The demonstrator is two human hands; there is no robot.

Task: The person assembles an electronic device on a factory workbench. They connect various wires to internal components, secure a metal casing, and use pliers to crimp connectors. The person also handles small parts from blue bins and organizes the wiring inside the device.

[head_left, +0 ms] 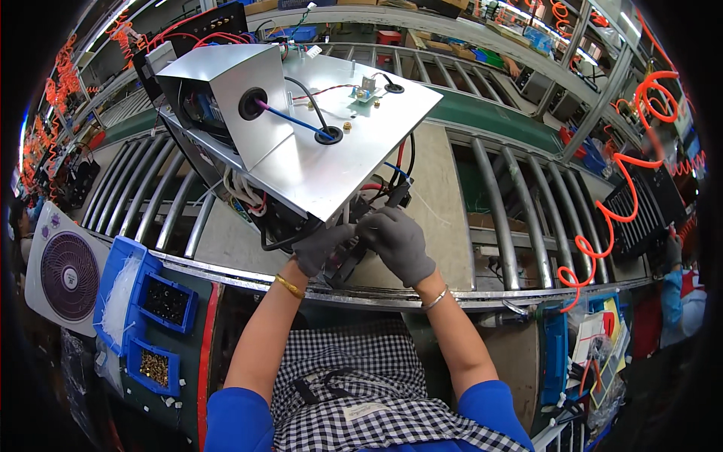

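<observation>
A tilted metal chassis (pixel 316 162) with a shiny plate, a boxy housing (pixel 218 90) and blue, black and red wires rests on the roller conveyor in front of me. Both of my hands wear grey gloves and work under its near edge. My left hand (pixel 320 247) and my right hand (pixel 399 241) are closed together on a small black part (pixel 348 260) with wires hanging below the plate. What lies under the plate is hidden.
Metal rollers (pixel 520 211) run left and right of the chassis. Blue bins (pixel 154 331) with screws stand at the lower left, next to a white fan cover (pixel 68 271). Orange coiled hoses (pixel 610 218) hang at right. Another person's sleeve (pixel 674 294) shows at far right.
</observation>
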